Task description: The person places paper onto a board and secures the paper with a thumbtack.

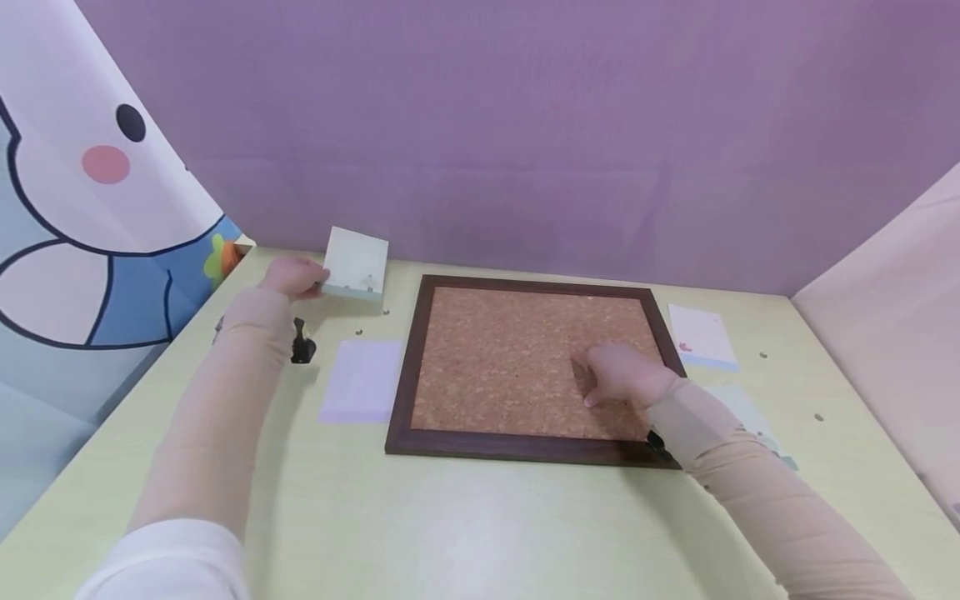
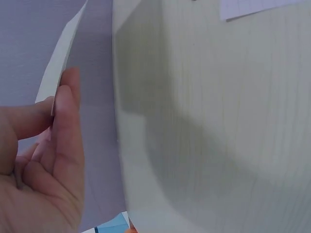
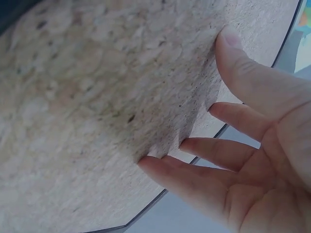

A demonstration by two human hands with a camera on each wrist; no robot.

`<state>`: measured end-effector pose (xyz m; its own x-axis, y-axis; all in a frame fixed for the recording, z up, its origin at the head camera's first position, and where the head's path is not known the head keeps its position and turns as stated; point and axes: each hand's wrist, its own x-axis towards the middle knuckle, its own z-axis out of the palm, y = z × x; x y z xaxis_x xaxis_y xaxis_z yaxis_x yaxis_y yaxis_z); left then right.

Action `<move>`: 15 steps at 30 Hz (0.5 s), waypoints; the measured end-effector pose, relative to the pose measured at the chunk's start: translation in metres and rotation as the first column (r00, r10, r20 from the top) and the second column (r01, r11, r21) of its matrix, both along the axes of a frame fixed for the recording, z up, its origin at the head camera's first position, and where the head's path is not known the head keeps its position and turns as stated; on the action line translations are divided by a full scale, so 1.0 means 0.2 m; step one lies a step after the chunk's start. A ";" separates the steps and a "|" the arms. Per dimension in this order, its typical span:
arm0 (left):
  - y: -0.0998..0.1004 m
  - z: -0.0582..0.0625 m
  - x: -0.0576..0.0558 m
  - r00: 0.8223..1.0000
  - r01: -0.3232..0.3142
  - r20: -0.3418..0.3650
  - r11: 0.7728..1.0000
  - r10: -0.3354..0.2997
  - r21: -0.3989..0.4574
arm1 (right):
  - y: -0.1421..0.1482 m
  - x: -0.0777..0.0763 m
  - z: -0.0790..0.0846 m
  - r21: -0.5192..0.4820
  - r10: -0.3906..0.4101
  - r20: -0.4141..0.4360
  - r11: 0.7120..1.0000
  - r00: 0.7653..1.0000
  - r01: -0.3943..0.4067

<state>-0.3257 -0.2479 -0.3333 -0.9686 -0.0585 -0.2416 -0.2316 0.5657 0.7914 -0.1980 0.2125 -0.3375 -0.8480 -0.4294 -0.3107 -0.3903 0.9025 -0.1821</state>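
My left hand (image 1: 292, 277) pinches a pale note sheet (image 1: 356, 258) by its left edge, between thumb and fingers. The sheet is held up off the table near the purple backdrop, and in the left wrist view it appears nearly edge-on and slightly bent. My right hand (image 1: 626, 373) is over the right part of a cork board (image 1: 495, 358) with a dark brown frame. Its fingers are spread and gently bent, holding nothing. In the right wrist view the fingertips (image 3: 148, 162) are at the cork surface; whether all of them touch cannot be told.
Left of the board lies a lavender sheet (image 1: 362, 379). To its right are a white sheet with a blue strip (image 1: 701, 333) and a pale sheet (image 1: 738, 408) partly behind my forearm. Several small grey dots, like this round piece (image 1: 763, 355), lie on the table. A purple backdrop (image 1: 525, 150) stands behind.
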 end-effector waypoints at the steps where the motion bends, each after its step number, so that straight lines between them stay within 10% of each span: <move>1: 0.00 0.00 0.00 1.000 0.006 -0.001 1.000 -0.006 0.003 | 0.00 0.00 0.00 -0.004 -0.001 0.001 1.000 1.000 0.001; 15: 0.11 0.02 0.03 0.999 0.047 0.012 0.981 -0.050 0.190 | -0.02 0.00 0.00 0.062 0.012 0.024 0.998 1.000 -0.014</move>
